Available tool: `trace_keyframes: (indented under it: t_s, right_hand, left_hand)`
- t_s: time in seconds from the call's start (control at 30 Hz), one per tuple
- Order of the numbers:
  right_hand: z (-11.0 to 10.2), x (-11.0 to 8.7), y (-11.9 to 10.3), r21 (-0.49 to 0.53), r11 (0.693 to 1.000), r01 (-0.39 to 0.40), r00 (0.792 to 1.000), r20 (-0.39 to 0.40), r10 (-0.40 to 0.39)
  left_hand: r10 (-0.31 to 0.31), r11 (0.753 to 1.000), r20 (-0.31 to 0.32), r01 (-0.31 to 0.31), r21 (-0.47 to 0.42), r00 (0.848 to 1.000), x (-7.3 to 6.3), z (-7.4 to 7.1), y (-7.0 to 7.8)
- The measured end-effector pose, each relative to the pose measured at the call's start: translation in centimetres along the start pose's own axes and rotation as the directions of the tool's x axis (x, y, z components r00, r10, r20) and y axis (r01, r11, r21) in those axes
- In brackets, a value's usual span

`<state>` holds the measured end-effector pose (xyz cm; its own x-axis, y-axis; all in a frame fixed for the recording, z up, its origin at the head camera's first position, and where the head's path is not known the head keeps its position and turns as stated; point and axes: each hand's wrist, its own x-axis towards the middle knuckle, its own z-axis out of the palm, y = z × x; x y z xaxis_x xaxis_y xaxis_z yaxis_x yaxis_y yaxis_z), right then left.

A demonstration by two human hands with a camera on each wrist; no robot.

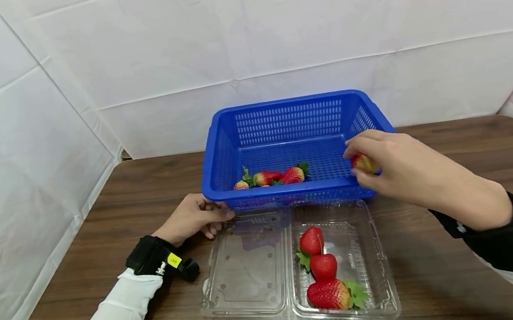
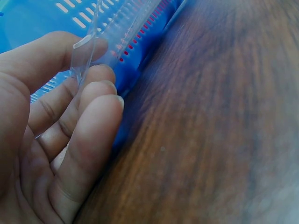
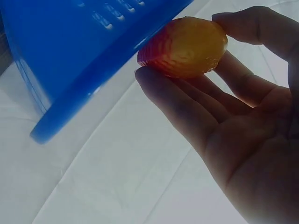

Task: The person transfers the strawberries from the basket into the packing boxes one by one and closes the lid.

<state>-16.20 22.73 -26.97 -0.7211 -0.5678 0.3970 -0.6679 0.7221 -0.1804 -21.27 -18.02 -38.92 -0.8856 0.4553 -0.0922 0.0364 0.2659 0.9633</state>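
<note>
My right hand (image 1: 399, 165) holds a red and yellow strawberry (image 3: 191, 46) between thumb and fingers, over the right front rim of the blue basket (image 1: 283, 188). With thumb and fingertips, my left hand (image 1: 195, 217) pinches the back left corner of the clear plastic lid (image 1: 250, 271), right by the basket's front wall. Joined to the lid is a clear plastic tray (image 1: 378, 273), lying open on the table. Inside it on the left are three strawberries, the front one (image 1: 327, 295) with green leaves. Several more strawberries (image 1: 292, 175) lie in the basket's front left part.
All of this stands on a dark wood-grain table (image 1: 154, 182). White sheeting (image 1: 155, 60) hangs behind the basket and along both sides. The basket sits directly behind the clear container.
</note>
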Motion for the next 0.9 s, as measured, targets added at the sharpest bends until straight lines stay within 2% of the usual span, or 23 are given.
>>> trace_keyframes:
  t_s: [0.23, 0.67, 0.9]
  right_hand:
    - [-0.4, -0.1, -0.4, -0.005, 1.000, 0.026, 1.000, 0.005, -0.026]
    - [-0.8, -0.8, -1.7, 0.040, 0.989, 0.145, 0.989, 0.038, -0.146]
    - [-1.0, -1.3, -2.4, 0.061, 0.986, 0.158, 0.983, 0.085, -0.163]
  left_hand:
    - [0.004, 1.000, 0.003, -0.004, 0.001, 1.000, 0.1, 0.0, 0.0]
    - [0.012, 1.000, 0.003, -0.012, 0.005, 1.000, 0.0, -0.2, -0.2]
    - [0.009, 1.000, 0.005, -0.009, 0.007, 1.000, 0.1, -0.1, -0.2]
